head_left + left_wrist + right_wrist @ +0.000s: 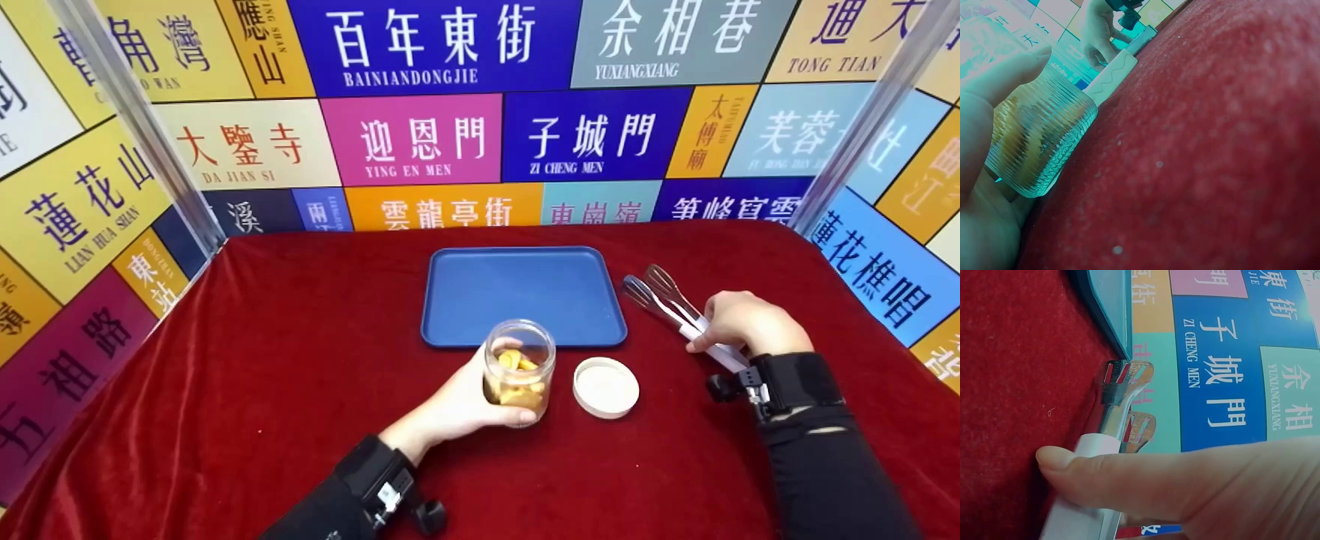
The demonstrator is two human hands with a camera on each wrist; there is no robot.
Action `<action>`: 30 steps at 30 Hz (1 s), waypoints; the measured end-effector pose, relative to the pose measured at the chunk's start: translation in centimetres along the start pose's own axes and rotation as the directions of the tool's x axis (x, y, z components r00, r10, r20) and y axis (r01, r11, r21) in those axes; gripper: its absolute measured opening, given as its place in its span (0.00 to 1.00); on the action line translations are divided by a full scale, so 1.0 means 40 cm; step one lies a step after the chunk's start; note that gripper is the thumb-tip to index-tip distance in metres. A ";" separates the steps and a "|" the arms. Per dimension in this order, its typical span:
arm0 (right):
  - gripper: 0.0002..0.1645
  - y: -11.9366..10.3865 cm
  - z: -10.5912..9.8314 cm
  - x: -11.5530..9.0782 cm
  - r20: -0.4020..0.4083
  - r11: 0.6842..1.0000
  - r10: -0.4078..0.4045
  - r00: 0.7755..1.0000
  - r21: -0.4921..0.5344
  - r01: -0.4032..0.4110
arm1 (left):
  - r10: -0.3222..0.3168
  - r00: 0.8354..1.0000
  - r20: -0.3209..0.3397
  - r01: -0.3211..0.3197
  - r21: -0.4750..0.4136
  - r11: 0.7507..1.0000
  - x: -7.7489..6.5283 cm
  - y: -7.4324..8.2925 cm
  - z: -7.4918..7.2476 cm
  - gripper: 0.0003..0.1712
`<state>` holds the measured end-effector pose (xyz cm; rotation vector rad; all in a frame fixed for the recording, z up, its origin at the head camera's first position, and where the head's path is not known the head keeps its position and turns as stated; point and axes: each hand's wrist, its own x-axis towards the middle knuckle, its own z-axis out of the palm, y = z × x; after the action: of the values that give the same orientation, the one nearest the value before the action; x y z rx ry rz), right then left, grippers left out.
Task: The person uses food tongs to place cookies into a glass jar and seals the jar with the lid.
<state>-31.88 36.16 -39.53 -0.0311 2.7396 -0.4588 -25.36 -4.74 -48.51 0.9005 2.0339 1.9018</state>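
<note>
My left hand point(457, 397) grips an open ribbed glass jar point(516, 394) around its side. Yellowish pieces of food point(517, 360) lie inside the jar. To the right of it, a round white lid point(606, 388) rests on the red cloth. Farther right, my right hand point(757, 322) pinches the white handles of a pair of metal tongs point(1089, 447) between thumb and fingers. Their two slotted heads point(1141, 374) point away from me and stand apart. Part of the handles is hidden under the right hand.
A blue tray point(525, 296) lies behind the jar, with the tongs' heads off its right edge. Red cloth point(300, 337) covers the table. Colourful sign panels point(412, 139) and metal posts point(161, 142) stand around the table's back and sides.
</note>
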 end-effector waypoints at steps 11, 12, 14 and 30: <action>0.22 -0.011 -0.009 -0.011 -0.051 0.998 -0.007 0.999 -0.059 0.004 | -0.002 1.000 -0.001 0.002 -0.008 1.000 0.000 0.000 0.001 0.57; 0.22 -0.016 -0.012 -0.016 -0.074 0.998 -0.013 0.997 -0.068 0.008 | -0.003 1.000 0.000 0.003 -0.008 1.000 0.000 0.001 0.001 0.57; 0.25 -0.031 -0.020 -0.027 -0.128 0.996 -0.035 0.991 -0.084 0.024 | -0.005 1.000 -0.003 0.005 -0.005 1.000 0.000 0.001 0.001 0.57; 0.36 -0.295 0.053 -0.140 0.026 0.860 -0.452 0.891 -0.252 0.444 | -0.009 1.000 -0.004 0.009 -0.010 1.000 0.000 0.001 0.002 0.57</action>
<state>-26.32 24.79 -35.68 -0.7490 2.7961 -0.2221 -25.31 -4.68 -48.48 0.8846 2.0257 1.9082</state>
